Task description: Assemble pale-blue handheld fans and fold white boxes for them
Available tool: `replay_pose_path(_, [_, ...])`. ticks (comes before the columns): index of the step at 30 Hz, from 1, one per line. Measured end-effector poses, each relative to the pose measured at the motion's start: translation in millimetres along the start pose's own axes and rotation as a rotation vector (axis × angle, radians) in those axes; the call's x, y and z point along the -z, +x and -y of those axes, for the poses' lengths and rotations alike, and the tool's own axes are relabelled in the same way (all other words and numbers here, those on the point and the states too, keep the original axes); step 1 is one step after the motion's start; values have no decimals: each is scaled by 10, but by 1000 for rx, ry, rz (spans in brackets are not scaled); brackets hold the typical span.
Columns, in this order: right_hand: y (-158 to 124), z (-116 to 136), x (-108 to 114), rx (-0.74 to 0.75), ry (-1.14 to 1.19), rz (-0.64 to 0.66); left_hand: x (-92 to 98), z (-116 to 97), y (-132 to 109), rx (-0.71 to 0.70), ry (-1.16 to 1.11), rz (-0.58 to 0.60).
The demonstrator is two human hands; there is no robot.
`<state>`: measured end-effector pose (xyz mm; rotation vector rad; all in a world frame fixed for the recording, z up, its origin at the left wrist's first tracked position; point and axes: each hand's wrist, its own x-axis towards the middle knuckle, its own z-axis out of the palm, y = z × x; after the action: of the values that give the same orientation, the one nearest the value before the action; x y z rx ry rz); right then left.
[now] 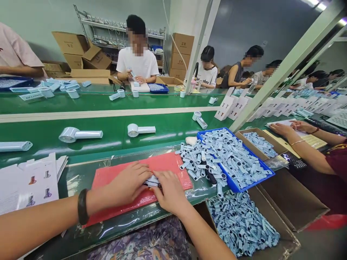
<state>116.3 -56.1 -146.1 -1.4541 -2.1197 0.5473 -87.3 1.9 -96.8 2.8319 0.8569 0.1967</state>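
Both hands meet on a red mat (168, 162).
Left hand (130, 184) and right hand (169, 193) pinch a small pale part (152, 181); a blue tray (253, 183) of parts sits just beside.

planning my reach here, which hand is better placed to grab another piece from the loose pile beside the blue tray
Probably the right hand: it lies at the end of the red mat nearest the loose pile. The left hand would have to cross over it.

Small pale part (152, 181) flat on red mat (173, 164), partly hidden
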Motion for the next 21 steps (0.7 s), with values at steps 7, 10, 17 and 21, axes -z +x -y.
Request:
replay_pose_path(7, [-9, 51, -57, -35, 57, -73, -38, -63, 24, 38, 23, 28])
replay_pose_path(10, [-56, -24, 29, 30, 117, -149, -17, -44, 22, 3, 150, 6])
replay_pose_path(17, [-74, -592, 472, -127, -447, -421, 388, 487, 922, -172, 302, -45])
replay_pose_path(21, [54, -755, 528, -101, -599, -390, 633, 839, 1862, -133, 271, -221])
